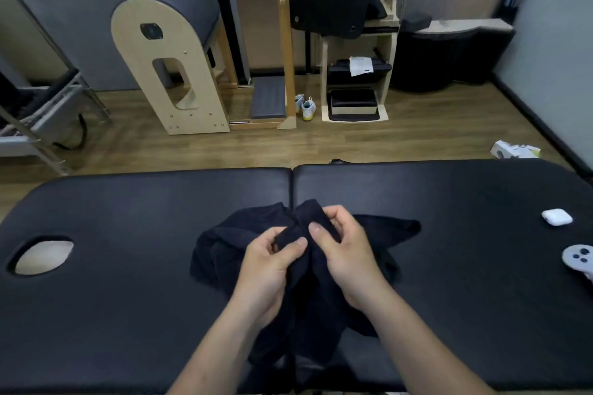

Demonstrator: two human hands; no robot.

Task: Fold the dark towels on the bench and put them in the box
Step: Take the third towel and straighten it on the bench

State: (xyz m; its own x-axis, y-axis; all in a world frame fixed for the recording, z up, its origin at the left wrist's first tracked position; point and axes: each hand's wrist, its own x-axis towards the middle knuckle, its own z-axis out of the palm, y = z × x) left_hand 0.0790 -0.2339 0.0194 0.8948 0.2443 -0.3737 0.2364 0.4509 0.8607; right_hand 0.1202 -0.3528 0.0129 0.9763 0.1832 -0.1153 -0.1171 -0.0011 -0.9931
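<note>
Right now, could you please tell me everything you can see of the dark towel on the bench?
The dark towel is navy-black, soft-looking cloth, unfolded and crumpled in a loose heap at the middle of the black padded bench. One corner trails off to the right, and its near part stretches toward the camera. The left hand and right hand each pinch a bunched fold near its top.

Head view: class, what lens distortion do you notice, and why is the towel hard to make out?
Head view: the wide-angle lens bows the bench along its far edge; same view, the dark towel blends into the black padding, folds barely visible.
</note>
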